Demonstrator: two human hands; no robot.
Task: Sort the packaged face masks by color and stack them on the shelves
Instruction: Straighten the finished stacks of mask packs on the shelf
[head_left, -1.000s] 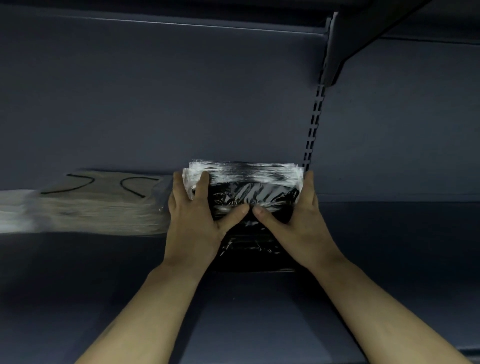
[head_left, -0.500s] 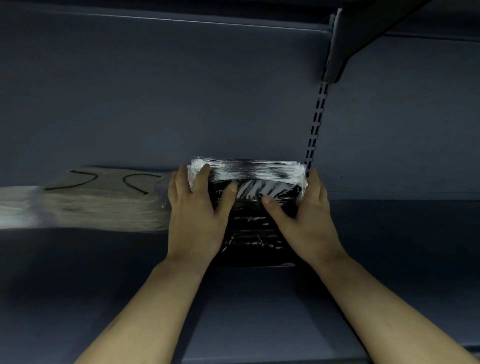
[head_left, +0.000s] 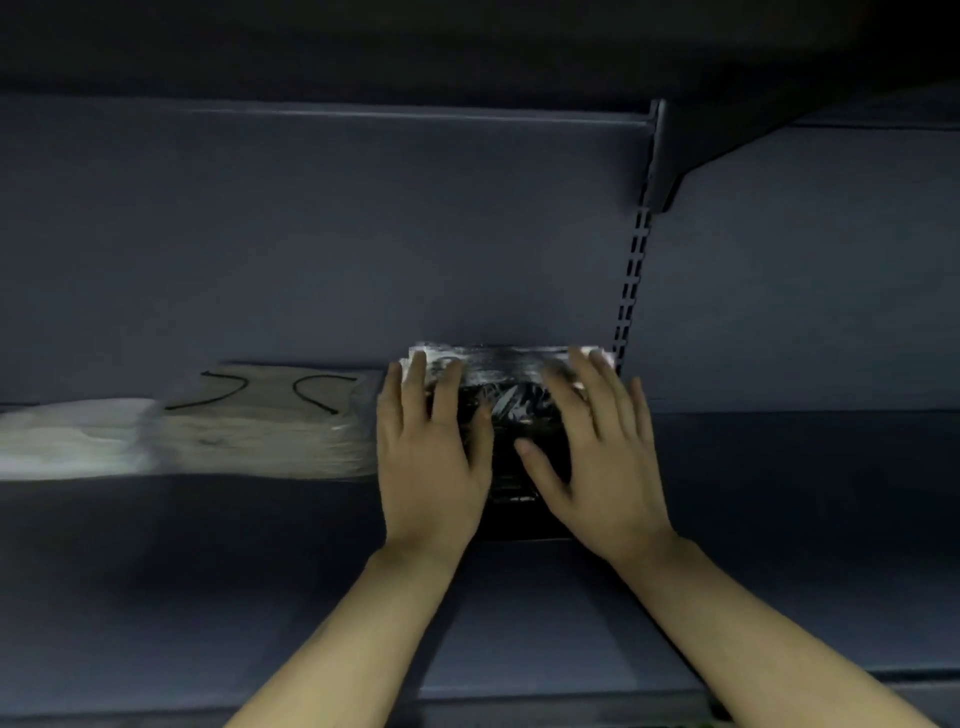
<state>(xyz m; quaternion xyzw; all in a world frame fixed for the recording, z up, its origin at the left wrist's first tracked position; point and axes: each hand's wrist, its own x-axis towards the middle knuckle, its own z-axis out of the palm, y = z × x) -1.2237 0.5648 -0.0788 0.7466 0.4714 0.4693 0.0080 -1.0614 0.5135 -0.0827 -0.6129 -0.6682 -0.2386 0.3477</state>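
Head view is showing both hands lying flat on a black stack (head_left: 511, 415) of packaged masks, which is sitting on the dark shelf (head_left: 779, 519) right against the back panel (head_left: 363, 249). The left hand (head_left: 431, 452) is resting palm down on the stack's left part, its fingers straight and slightly apart, reaching toward the glossy far edge, with the thumb lying along the wrapper near the middle. The right hand (head_left: 597, 457) is resting palm down on the right part, its fingers spread and straight, their tips blurred over the white glare at the far edge, and the thumb is pointing inward toward the left hand. Neither hand is curling around the stack; both are pressing or touching it from above. Between the two thumbs a strip of shiny black wrapper is showing.

Just beside the stack on its left, a beige stack (head_left: 270, 421) is lying on the same shelf, with two black ear loops showing on its top pack. Whether the two stacks are touching I cannot tell, since the left hand is covering the gap. Farther left, a white stack (head_left: 67, 436) is running out of view, blurred. A slotted upright (head_left: 631, 291) is rising from just behind the black stack's right corner to a bracket (head_left: 675, 150) under the upper shelf (head_left: 363, 52).
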